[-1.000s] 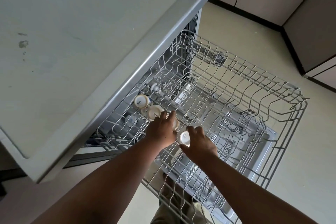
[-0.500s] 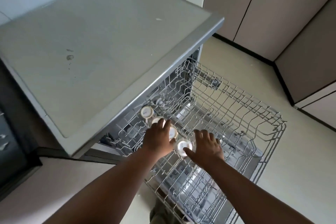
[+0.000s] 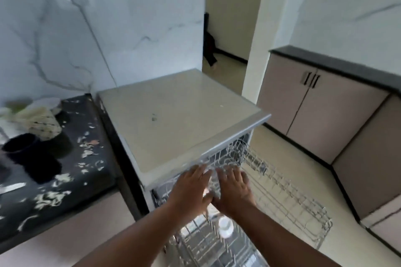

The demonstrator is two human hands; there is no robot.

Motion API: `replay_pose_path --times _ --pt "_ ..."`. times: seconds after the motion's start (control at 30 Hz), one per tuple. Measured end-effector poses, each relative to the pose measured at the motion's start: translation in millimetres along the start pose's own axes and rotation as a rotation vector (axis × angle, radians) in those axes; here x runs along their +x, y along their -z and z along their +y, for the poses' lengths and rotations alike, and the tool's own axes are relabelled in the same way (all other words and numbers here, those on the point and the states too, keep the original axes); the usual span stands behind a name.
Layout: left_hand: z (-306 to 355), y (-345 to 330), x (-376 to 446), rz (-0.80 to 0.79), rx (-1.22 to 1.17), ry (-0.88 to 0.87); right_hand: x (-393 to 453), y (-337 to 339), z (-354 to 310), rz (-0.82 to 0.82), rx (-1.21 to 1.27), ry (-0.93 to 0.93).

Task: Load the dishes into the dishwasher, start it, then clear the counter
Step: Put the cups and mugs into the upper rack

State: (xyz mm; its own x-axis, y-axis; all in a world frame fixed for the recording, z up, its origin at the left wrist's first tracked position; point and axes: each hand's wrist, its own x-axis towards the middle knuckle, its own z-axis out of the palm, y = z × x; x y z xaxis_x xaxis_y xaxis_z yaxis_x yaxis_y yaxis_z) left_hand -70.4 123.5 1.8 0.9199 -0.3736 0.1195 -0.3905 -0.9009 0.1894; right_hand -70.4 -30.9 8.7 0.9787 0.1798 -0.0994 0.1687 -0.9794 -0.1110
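Note:
The dishwasher (image 3: 180, 119) stands open with its wire upper rack (image 3: 293, 199) pulled out over the floor. My left hand (image 3: 191, 188) and my right hand (image 3: 235, 188) hover side by side over the rack's inner end, near the dishwasher's front edge. Their fingers are spread straight and hold nothing. A white upturned cup (image 3: 225, 226) sits in the rack just below my right wrist. My hands hide the other cups. The picture is blurred by motion.
At the left, a dark counter (image 3: 91, 158) is strewn with pale peelings. On it stand black cups (image 3: 19, 145), a patterned cloth (image 3: 41, 123) and a knife (image 3: 13, 187). Beige cabinets (image 3: 314, 104) line the right wall, with tiled floor (image 3: 288, 154) between.
Both hands have let go of the white cups and spread open. The view has swung up and left, and now shows the counter and wall.

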Motion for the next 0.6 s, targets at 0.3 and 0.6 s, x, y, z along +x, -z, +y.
replay_pose_path --times 0.3,0.6 --pt "-87.5 96.7 -131.5 0.239 0.119 0.243 -24.8 41.6 -159.1 0.136 -0.049 0.186" --pt "-193.7 170.5 -329.5 0.347 0.119 0.628 -93.9 51.6 -373.8 0.216 0.036 0.565"
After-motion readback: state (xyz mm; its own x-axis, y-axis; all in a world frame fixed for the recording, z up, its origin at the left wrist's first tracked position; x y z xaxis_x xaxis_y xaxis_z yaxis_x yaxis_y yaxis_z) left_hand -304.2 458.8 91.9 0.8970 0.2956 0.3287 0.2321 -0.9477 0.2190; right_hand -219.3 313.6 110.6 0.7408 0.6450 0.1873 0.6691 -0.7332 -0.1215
